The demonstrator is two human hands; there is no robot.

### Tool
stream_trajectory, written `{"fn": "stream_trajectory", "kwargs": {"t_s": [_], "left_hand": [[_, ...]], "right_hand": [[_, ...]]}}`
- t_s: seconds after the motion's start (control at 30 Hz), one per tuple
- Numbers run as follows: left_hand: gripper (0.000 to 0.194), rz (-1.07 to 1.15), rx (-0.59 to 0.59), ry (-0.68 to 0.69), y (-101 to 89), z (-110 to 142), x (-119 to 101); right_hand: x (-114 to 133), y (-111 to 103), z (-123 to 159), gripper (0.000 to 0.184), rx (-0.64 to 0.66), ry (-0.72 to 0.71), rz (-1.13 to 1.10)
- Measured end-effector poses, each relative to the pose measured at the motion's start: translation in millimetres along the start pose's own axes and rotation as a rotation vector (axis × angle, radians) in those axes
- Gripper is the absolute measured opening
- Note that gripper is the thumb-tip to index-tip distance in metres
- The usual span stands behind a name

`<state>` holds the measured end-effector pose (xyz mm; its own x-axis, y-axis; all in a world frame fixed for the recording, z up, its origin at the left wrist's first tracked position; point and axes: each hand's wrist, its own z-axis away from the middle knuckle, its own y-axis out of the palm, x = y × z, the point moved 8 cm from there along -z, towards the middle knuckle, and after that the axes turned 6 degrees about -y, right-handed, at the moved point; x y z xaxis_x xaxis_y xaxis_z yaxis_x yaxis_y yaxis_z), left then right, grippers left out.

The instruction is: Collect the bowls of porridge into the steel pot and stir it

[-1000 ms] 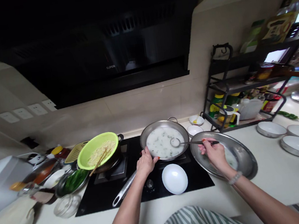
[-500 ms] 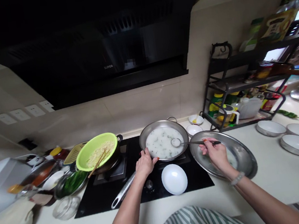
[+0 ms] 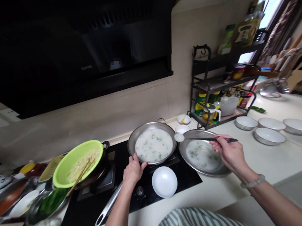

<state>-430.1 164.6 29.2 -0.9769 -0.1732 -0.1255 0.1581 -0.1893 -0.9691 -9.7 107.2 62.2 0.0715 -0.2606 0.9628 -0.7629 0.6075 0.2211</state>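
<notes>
Grasping a dark-handled metal ladle (image 3: 179,137) with the curled right hand (image 3: 230,151), holding its whitish-filled bowl near the neighbouring rims of a round silver metal pan (image 3: 135,134) on a black glass hob (image 3: 77,218) and a wide silver metal basin (image 3: 183,153). Resting the half-spread left hand (image 3: 133,170) against the pan's near-left rim; unable to tell whether gripping.

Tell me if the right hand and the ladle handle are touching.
Touching: the head view shows the right hand gripping the dark ladle handle.

A black range hood (image 3: 76,45) juts from the wall (image 3: 149,98), and a dark metal rack (image 3: 214,82) holds bottles (image 3: 226,41) and a jar (image 3: 238,71).
</notes>
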Motion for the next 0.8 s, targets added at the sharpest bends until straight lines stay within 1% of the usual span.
{"fn": "stream_trajectory", "kwargs": {"t_s": [0.1,0.2,0.27,0.37,0.47,0.53,0.6,0.73,0.8], "left_hand": [[0.065,0.001,-0.001,0.004,1.0,-1,0],[0.065,0.0,0.006,-0.005,1.2,-1,1],[0.065,-0.002,0.009,-0.009,1.2,-1,1],[0.065,-0.008,0.012,-0.007,1.3,-1,1],[0.064,-0.011,0.008,-0.007,1.1,-1,1],[0.063,-0.008,0.006,-0.007,1.1,-1,1],[0.064,-0.003,0.005,-0.006,1.3,-1,1],[0.065,0.003,0.002,-0.001,1.7,-2,1],[0.065,0.002,0.003,0.001,1.5,-2,1]], "right_hand": [[-2,-37,-4,0.029,-0.088,-0.018,0.042],[-7,-65,-4,0.03,-0.115,-0.061,0.146],[-10,-78,-2,0.031,-0.119,-0.097,0.224],[-15,-91,3,0.035,-0.086,-0.152,0.337],[-21,-95,9,0.037,-0.023,-0.203,0.411],[-21,-94,13,0.036,0.036,-0.257,0.454],[-17,-90,19,0.032,0.103,-0.343,0.509],[-1,-73,34,0.022,0.255,-0.548,0.603],[2,-68,39,0.02,0.303,-0.597,0.625]]}}
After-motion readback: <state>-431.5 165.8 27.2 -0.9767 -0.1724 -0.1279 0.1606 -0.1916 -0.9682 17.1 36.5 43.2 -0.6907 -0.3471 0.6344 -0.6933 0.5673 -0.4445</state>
